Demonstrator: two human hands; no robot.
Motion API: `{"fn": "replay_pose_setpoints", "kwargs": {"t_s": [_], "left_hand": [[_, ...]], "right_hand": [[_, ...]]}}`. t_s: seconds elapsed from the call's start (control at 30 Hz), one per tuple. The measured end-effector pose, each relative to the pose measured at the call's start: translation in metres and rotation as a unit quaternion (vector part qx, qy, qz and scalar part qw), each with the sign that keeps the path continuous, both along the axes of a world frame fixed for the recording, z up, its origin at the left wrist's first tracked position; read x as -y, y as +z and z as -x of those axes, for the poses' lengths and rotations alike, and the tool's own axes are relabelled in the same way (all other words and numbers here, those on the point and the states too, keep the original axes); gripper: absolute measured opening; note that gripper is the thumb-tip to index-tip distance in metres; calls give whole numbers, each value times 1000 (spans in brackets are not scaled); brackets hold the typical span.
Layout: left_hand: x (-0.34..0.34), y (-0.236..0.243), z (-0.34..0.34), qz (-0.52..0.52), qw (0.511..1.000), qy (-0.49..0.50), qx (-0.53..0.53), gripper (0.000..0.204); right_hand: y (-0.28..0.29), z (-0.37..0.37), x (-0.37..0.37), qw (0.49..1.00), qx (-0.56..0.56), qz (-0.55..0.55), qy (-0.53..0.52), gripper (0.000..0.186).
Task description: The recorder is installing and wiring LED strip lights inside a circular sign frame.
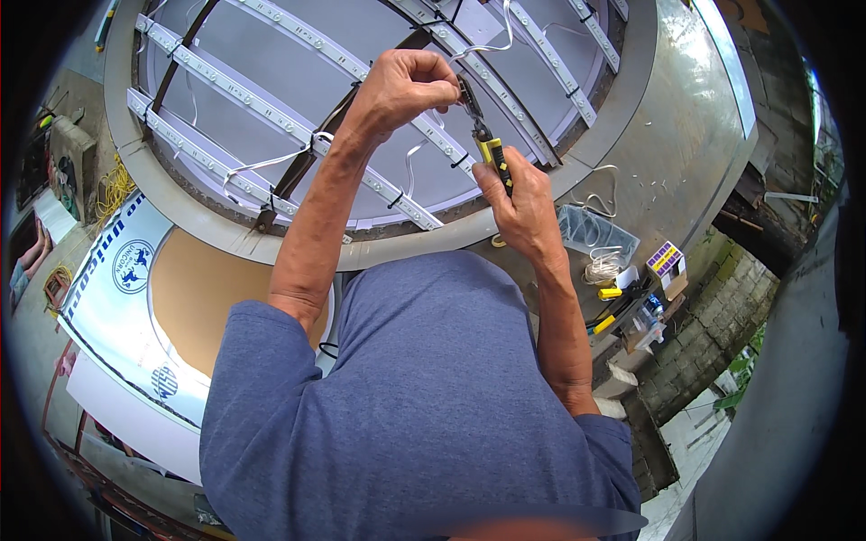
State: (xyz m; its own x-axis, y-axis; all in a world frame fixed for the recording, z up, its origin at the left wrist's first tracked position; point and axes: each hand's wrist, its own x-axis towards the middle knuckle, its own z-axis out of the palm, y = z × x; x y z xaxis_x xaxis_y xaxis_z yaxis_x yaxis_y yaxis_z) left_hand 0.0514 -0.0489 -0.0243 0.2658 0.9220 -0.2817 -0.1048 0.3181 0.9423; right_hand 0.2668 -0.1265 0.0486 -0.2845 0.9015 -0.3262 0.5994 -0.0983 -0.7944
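My right hand [519, 198] grips yellow-and-black pliers [492, 155] with their metal head pointing up and left. My left hand [406, 90] is closed beside the pliers' jaws, thumb and fingers pinched; what they hold is hidden or too small to name. Beneath both hands lies a round metal-rimmed frame [615, 122] with parallel white LED strips [225, 81] across a pale backing. White wires [410, 171] loop between the strips, and dark ties wrap some of them.
A clear plastic bag [586, 234], coiled white wire [603, 266], a small box [666, 260] and tools [604, 320] sit at the right. A printed white sheet [99, 293] with a tan round panel [203, 302] lies lower left. Another person's arm [36, 257] shows at far left, near yellow cable [113, 189].
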Motion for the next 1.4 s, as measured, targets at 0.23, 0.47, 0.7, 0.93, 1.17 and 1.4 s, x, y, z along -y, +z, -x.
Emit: {"fn": "replay_pose_setpoints", "kwargs": {"t_s": [0.23,0.47,0.7,0.93,1.17,1.4], "left_hand": [[-2,3,1,-4,1000,-16,-8,14],[-11,22,9,9,991,-111,-77,21],[-14,-1,5,-98,994,-25,43,19],[-14,6,-3,-3,971,43,233,12],[-15,2,5,16,952,48,301,13],[-17,6,9,0,951,33,308,15]], "right_hand": [[-8,3,7,999,20,-50,5,23],[-6,4,2,994,79,-80,10,22],[-9,4,-11,995,64,-77,23,23],[-12,13,-17,953,-235,146,-124,31],[-2,27,-14,843,-429,269,-181,26],[0,35,-13,758,-515,297,-269,27]]}}
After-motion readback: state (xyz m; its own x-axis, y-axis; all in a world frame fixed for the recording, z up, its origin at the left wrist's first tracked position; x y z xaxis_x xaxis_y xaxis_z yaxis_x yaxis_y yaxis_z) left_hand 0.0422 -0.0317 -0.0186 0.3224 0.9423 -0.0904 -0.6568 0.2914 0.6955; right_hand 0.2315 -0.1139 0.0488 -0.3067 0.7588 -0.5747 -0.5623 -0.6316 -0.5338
